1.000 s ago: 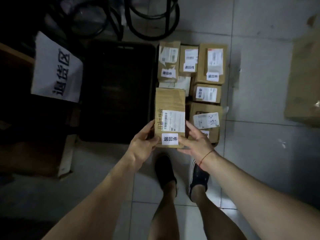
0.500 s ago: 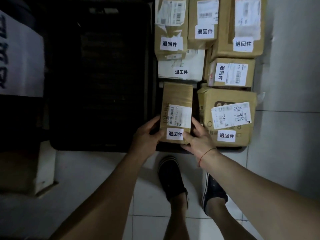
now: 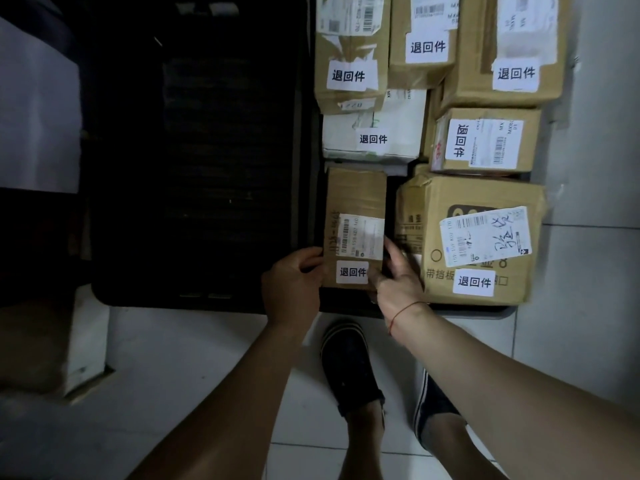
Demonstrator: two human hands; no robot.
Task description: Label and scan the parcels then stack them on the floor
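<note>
A narrow brown parcel (image 3: pixel 355 199) with a barcode label and a white sticker sits low in the gap on a dark tray (image 3: pixel 467 310) among the other labelled parcels. My left hand (image 3: pixel 292 285) grips its left near corner. My right hand (image 3: pixel 398 275) holds its right near edge, blurred, fingers wedged between it and the big brown parcel (image 3: pixel 478 195) on the right. A white parcel (image 3: pixel 374 136) lies just beyond it.
Several more brown parcels with white stickers fill the tray further back (image 3: pixel 349 57). A black crate (image 3: pixel 194 161) stands to the left. A white sign (image 3: pixel 38 109) hangs at far left. My feet (image 3: pixel 349 365) stand on pale floor tiles.
The parcel has come down from above the stack into the gap beside the big parcel. I have leaned in, so everything looks larger. Both hands stay at its near end.
</note>
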